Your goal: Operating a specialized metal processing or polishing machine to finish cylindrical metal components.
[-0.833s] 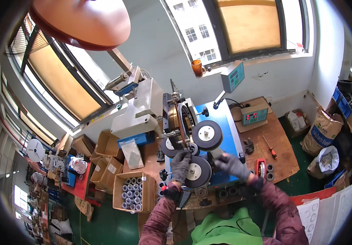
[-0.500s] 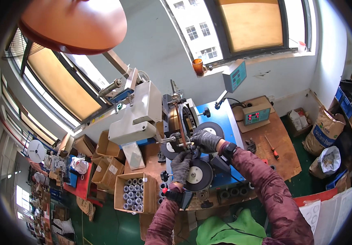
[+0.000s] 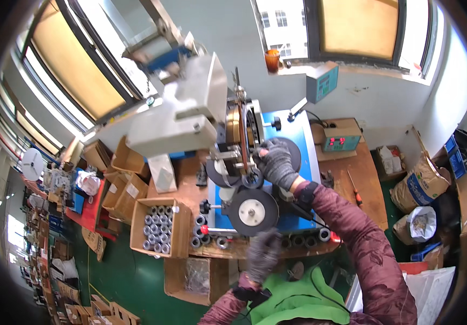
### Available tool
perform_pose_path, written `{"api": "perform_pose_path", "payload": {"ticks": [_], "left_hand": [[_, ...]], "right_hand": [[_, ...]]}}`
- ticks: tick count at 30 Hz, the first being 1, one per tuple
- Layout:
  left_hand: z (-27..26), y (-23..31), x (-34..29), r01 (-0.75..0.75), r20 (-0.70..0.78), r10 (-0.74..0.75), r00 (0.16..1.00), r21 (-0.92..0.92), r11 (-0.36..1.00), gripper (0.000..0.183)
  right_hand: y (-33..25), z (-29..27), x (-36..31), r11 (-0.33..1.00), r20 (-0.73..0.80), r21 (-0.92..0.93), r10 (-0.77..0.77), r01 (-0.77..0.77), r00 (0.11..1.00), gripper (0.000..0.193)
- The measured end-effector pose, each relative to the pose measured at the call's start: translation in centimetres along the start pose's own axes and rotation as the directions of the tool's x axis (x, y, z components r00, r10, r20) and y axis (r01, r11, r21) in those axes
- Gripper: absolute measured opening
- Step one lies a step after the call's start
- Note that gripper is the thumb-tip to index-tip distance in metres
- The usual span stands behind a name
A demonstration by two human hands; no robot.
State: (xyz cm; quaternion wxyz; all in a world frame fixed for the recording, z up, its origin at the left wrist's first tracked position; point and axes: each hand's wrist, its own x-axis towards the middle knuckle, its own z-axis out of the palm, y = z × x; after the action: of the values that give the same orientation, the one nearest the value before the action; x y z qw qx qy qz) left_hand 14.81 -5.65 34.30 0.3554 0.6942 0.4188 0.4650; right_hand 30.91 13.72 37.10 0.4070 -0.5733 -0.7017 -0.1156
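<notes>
A winding machine (image 3: 206,130) with an upright ring head (image 3: 234,127) stands on a blue base plate (image 3: 310,162). Between its dark rubber rollers (image 3: 252,223) sits a small grey ring (image 3: 253,177). My right hand (image 3: 278,165), in a grey glove, is at the lower right of the ring head, just above the small ring. Its fingers are bent together, and whatever they pinch is hidden. My left hand (image 3: 263,253), also gloved, hangs in front of the bench edge below the front roller. Motion smears its fingers, and nothing can be made out in it.
Left of the machine, a cardboard box (image 3: 179,230) holds several grey rings. More rings (image 3: 222,242) line the bench's front edge. On the right are a control box with a red display (image 3: 340,142) and a screwdriver (image 3: 356,189). An open carton (image 3: 211,281) stands below.
My left hand has left the small ring between the rollers and come down towards me. My right hand stays by the ring head. The view has shifted, and the orange lamp shade is out of sight.
</notes>
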Motion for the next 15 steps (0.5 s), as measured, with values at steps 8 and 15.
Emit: {"api": "perform_pose_path", "payload": {"ticks": [8, 15], "left_hand": [[12.9, -15.0, -9.0, 0.682, 0.672, -0.678, 0.298, -0.647, -0.341, 0.028], [19.1, -20.4, -11.8, 0.444, 0.554, -0.646, 0.526, -0.826, -0.347, 0.022]], "right_hand": [[-0.7, 1.0, 0.3, 0.983, 0.136, -0.167, -0.057, 0.079, 0.989, 0.020], [-1.0, 1.5, -0.8, 0.983, 0.131, -0.143, -0.100, 0.118, 0.986, 0.019]]}}
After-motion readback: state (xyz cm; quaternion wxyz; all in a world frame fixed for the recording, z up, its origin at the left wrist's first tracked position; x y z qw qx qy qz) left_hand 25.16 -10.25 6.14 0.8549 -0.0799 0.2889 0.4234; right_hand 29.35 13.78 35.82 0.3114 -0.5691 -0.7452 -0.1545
